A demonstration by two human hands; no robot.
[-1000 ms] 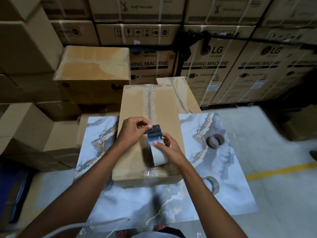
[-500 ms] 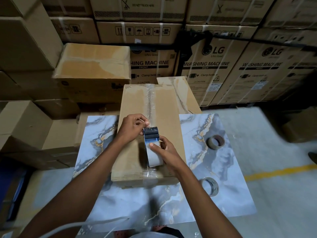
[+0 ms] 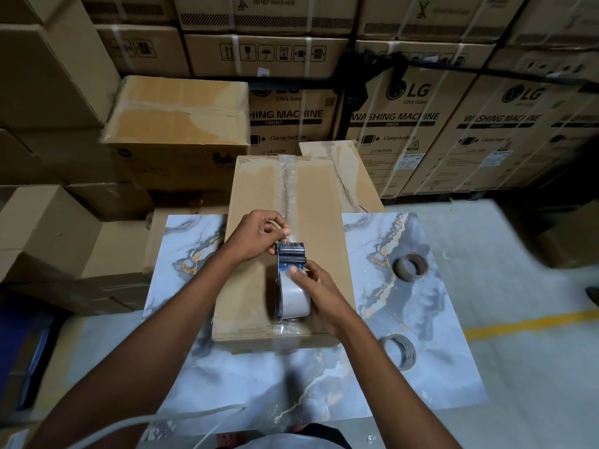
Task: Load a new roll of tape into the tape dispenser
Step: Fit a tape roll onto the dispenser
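Since the earlier frame, left hand (image 3: 256, 236) has drawn the clear tape end (image 3: 289, 238) up past the dispenser's black roller (image 3: 291, 254), pinching it. Right hand (image 3: 319, 291) grips the tape dispenser (image 3: 290, 280) with its loaded roll (image 3: 293, 298), upright on the cardboard box (image 3: 282, 254). Two spare rolls (image 3: 411, 266) lie right, on the marble table (image 3: 421, 319).

A single wide-angle head camera looks forward and steeply down from above the near edge of the marble-patterned table (image 3: 421, 367). Both forearms enter from the bottom of the frame and meet near its centre, close below the lens, over a cardboard box (image 3: 259, 303) on the table. The view faces a wall of stacked washing-machine cartons (image 3: 405, 118) beyond the far edge. Straight lines bow toward the frame's borders. No second view exists.
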